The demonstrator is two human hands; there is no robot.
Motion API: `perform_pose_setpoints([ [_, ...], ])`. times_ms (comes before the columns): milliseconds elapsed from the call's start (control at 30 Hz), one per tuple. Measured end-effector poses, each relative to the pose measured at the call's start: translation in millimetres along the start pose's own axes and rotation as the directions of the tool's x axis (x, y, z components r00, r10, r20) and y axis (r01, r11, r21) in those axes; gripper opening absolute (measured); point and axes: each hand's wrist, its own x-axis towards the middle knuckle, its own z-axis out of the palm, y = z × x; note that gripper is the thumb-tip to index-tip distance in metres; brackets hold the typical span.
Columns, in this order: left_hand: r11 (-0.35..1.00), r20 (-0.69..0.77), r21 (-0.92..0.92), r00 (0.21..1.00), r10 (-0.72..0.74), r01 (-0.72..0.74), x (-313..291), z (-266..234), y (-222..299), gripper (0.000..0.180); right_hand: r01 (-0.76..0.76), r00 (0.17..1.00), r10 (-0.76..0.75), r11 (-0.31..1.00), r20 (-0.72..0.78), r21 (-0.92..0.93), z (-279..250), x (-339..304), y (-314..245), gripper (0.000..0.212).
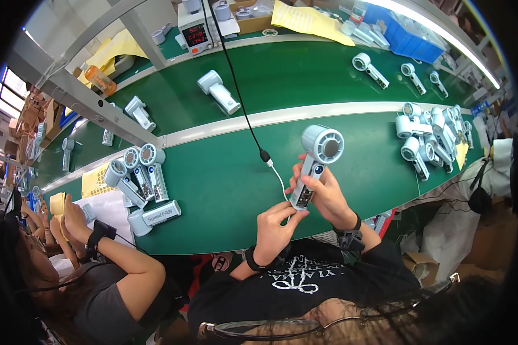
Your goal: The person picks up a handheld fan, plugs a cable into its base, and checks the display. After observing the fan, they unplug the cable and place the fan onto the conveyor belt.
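Observation:
My right hand (329, 198) is wrapped round the handle of a pale blue handheld fan (322, 145), held upright above the green bench. Its round head faces up and toward me, and the open handle shows a circuit board inside. At the handle's bottom end, my left hand (275, 230) pinches the end of a white cable (280, 177). The fingers hide the plug, so I cannot tell whether it sits in the fan. A black cord (240, 98) from above joins the white cable at a connector.
Several fans (147, 175) stand and lie at the left; more are heaped (434, 135) at the right. Others sit on the green belt (305, 75) beyond a metal rail. A power supply (194, 31) and a blue bin (406, 34) are behind. A co-worker's arm (126, 261) is at the left.

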Motion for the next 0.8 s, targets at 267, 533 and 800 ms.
perform_pose_setpoints([
  [267, 0.99, -0.018, 0.04, 0.99, 0.137, -0.136, 7, -13, -10, 0.009, 0.151, 0.984, -0.154, 0.988, -0.085, -0.042, -6, 46, -39, 0.039],
  [533, 0.995, -0.09, -0.098, 0.996, 0.026, -0.035, -1, -30, -18, 0.007, 0.034, 0.719, -0.685, -0.131, 0.115, -0.991, -149, 263, -100, 0.052],
  [800, 0.998, -0.166, -0.053, 0.986, 0.028, -0.037, -18, -39, -19, 0.008, -0.242, 0.551, -0.784, -0.477, 0.285, -0.845, -100, 303, -31, 0.063],
])
